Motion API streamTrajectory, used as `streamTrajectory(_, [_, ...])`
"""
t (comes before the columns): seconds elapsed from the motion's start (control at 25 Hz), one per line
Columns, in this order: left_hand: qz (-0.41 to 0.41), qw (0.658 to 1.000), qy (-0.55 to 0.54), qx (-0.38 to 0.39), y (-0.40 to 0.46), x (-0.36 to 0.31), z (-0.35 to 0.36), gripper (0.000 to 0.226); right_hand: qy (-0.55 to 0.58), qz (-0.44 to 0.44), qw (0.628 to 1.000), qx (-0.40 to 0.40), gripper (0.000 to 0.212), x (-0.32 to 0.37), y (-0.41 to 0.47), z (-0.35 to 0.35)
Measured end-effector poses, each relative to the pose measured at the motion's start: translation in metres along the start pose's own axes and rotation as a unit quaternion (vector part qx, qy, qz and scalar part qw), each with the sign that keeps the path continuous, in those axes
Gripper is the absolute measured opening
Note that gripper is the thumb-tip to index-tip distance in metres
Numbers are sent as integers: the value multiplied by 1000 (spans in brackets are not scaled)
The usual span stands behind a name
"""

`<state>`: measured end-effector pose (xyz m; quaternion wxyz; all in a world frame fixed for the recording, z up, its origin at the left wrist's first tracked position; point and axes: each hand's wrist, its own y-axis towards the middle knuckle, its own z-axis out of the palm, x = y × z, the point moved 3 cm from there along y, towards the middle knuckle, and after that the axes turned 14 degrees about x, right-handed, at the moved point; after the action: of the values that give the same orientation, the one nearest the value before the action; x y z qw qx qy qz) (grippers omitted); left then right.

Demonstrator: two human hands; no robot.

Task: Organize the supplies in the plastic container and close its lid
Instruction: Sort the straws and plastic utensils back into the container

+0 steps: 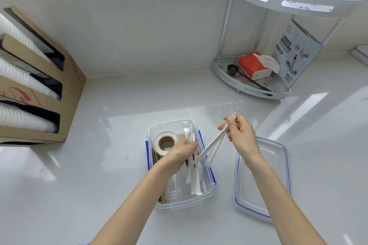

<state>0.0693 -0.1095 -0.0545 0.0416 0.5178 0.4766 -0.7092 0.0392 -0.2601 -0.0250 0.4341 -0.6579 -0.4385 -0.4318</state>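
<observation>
The right hand (242,135) is pinching thin white wrapped sticks (211,145) above the clear blue-latched plastic container (171,205); the left hand (182,152) is clasping their lower ends. They appear light and flexible; pinching the ends suits them.

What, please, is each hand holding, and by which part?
The right hand pinches the upper ends of some white wrapped straws; the left hand grips straws near their middle, over the container.

White countertop (123,165) carries container (185,204), lid (278,201), rack (253,87), cardboard dispenser (71,85).
</observation>
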Motion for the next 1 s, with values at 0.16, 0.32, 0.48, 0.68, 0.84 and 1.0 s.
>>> streamTrajectory(0.16, [60, 994, -80, -42, -11, -5, -10, 17, 29, -25, 999, -24, 23, 9, 0, -2])
streamTrajectory(0.32, [129, 972, -163, -113, -20, -10, -20, 20, 71, -64, 995, -43, 25, 27, -2, -3])
streamTrajectory(0.48, [205, 950, -200, -126, -31, -15, -27, 21, 51, -73, 996, 6, 22, 42, -5, 10])
streamTrajectory(0.68, [241, 955, -132, -109, -44, -11, -28, 23, 46, -54, 992, 108, 14, 49, -3, 44])
streamTrajectory(0.84, [241, 967, -18, -78, -52, -6, -22, 26, 29, -38, 988, 146, 18, 51, 0, 67])
streamTrajectory(1.0, [223, 970, -93, -9, -58, -2, -20, 22, 23, -17, 986, 162, 11, 52, 0, 79])
